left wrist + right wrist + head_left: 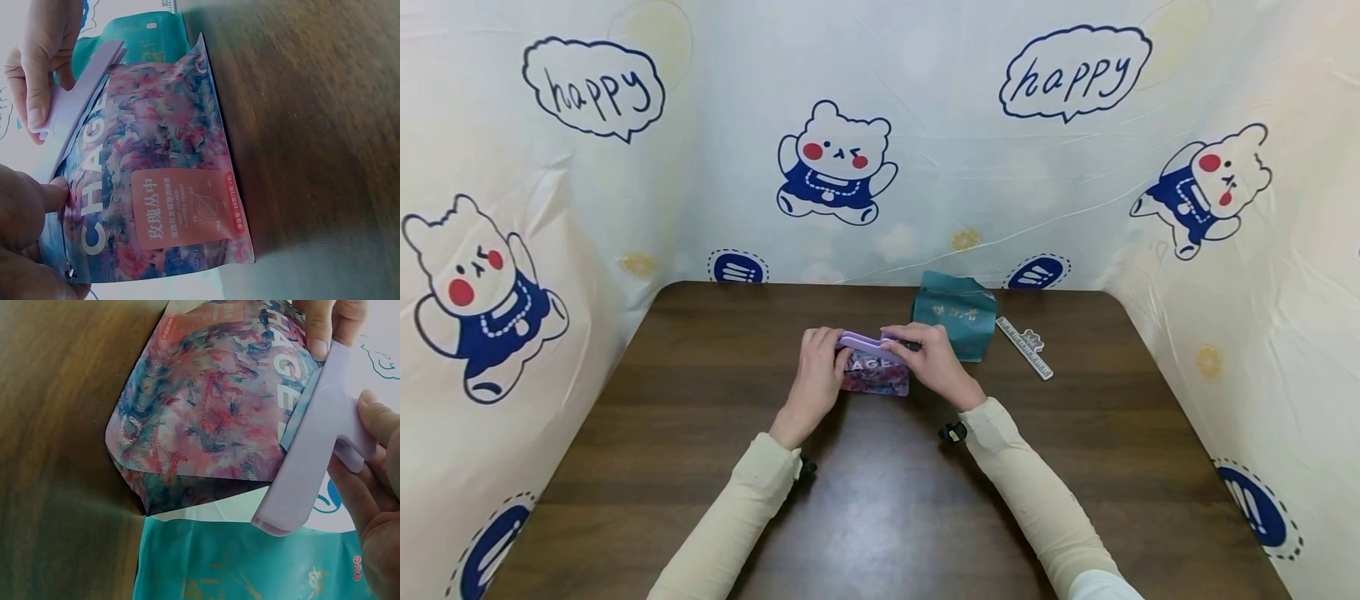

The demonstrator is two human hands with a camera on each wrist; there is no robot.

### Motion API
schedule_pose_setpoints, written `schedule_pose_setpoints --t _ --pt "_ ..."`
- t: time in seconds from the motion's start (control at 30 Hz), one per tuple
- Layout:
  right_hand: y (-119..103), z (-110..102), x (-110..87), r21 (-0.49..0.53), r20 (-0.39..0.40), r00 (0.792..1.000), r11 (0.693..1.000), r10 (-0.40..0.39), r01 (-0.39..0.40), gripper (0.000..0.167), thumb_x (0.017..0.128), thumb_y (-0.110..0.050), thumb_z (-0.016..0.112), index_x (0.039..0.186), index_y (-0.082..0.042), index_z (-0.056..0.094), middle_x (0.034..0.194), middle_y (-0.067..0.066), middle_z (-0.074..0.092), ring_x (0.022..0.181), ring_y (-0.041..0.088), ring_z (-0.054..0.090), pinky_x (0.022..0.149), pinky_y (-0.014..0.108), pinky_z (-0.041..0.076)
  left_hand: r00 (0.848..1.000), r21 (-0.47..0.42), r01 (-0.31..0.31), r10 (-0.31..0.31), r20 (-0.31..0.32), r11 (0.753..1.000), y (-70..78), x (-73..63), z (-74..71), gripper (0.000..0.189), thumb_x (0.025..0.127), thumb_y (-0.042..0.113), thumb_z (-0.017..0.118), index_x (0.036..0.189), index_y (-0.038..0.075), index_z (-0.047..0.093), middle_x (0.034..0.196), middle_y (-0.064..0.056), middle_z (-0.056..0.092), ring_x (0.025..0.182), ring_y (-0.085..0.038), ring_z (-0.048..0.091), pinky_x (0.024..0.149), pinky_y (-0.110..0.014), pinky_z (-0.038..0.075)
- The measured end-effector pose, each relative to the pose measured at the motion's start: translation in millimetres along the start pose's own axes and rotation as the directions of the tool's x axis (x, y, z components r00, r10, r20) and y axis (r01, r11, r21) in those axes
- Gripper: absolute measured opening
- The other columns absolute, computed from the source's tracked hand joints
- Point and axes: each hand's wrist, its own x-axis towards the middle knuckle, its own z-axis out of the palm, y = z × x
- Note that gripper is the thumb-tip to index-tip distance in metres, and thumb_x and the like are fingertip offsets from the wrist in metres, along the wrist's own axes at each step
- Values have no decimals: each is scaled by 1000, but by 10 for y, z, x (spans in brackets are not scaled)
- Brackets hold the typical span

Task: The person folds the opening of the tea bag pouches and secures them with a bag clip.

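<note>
A pink-and-blue printed pouch [875, 383] with white lettering stands on the table, its top edge toward the hands. Along that top edge lies a light purple bag clip [309, 450], its bar across the pouch mouth. My left hand [816, 375] pinches the pouch's top corner, thumb on the printed front, as the left wrist view shows [28, 219]. By its handle the clip is held between thumb and fingers of my right hand [936, 358]. Whether the clip's bar is fully closed over the pouch, I cannot tell.
Behind my right hand lies a teal pouch [958, 321] with gold writing. To its right is a white ruler-like clip [1026, 350] with a small figure on it. The brown wooden table [700, 467] meets a printed curtain [925, 192] at the back and sides.
</note>
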Motion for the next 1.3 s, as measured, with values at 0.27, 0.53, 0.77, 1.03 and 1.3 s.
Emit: schedule_pose_setpoints --t 0.27,0.53,0.77,1.03,1.3 --pt "21 63 -18 19 -36 999 1000 -10 11 26 94 -15 73 118 -8 77 108 9 77 92 18 73 78 33 60 999 -4 29 -28 27 1000 11 9 -37 25 97 5 68 118 -7 64 112 -20 65 106 -33 50 92 -45 47" --pt "22 86 -29 28 -53 999 1000 -9 11 25 94 -16 73 118 -8 77 107 9 77 91 17 73 77 33 60 999 3 38 -38 34 999 35 10 -60 24 97 5 68 118 -8 64 112 -20 66 106 -34 50 93 -45 46" --pt "17 54 -38 38 -29 1000 999 1 1 26 93 -16 75 117 -8 77 106 9 77 90 17 72 76 34 60 999 3 8 -9 53 1000 10 18 -55 19 97 3 66 113 -6 65 109 -20 66 105 -35 51 94 -46 45" --pt "-54 -73 3 45 102 994 998 41 -46 30 94 -15 74 123 -8 73 115 8 74 96 17 71 82 40 60 992 14 -84 83 93 996 -17 18 -118 24 97 13 70 115 -2 64 108 -15 66 105 -32 51 94 -46 44" --pt "-116 -165 4 38 197 979 998 46 -54 23 92 -12 76 114 -8 72 110 6 72 94 16 67 85 37 59 978 112 -186 174 111 976 49 -21 -169 22 98 19 69 111 0 66 102 -11 67 98 -28 55 94 -45 47"
